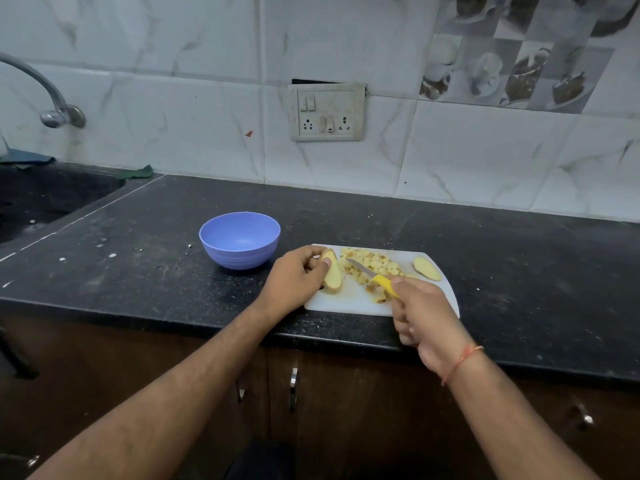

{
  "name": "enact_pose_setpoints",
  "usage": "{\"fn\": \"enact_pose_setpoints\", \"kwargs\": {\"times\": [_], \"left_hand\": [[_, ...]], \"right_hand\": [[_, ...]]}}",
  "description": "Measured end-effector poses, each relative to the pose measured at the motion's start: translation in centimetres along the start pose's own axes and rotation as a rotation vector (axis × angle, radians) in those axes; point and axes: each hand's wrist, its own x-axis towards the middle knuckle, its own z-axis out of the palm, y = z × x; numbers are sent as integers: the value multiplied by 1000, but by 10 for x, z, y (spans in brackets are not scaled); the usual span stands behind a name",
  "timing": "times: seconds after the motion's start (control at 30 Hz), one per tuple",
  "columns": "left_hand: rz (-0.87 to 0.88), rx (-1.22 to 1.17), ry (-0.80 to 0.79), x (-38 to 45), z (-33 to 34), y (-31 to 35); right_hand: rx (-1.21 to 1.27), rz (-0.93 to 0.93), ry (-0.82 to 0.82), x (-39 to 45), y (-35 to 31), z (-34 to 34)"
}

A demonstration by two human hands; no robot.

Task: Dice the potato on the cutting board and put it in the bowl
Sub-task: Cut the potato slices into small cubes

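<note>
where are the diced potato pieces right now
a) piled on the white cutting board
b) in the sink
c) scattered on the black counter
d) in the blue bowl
a: the pale yellow diced potato pieces lie heaped on the white plastic cutting board, between the left hand gripping a potato slab and the right hand holding the yellow-handled knife; the round blue bowl shows nothing inside.
</note>
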Motion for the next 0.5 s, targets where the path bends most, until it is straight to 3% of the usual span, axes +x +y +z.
{"fn": "enact_pose_setpoints", "kwargs": {"times": [0.1,0.2,0.37,0.5], "left_hand": [[55,235,0,-5,-3,-1],[73,348,-76,-4,-8,-2],[70,409,-183,-7,-17,-7],[68,387,-229,-9,-22,-7]], "right_hand": [[500,334,-150,0,-11,-7],[691,408,-192,-4,-16,-8],[796,403,-96,-5,-11,-6],[583,324,3,-2,-7,-5]]}}
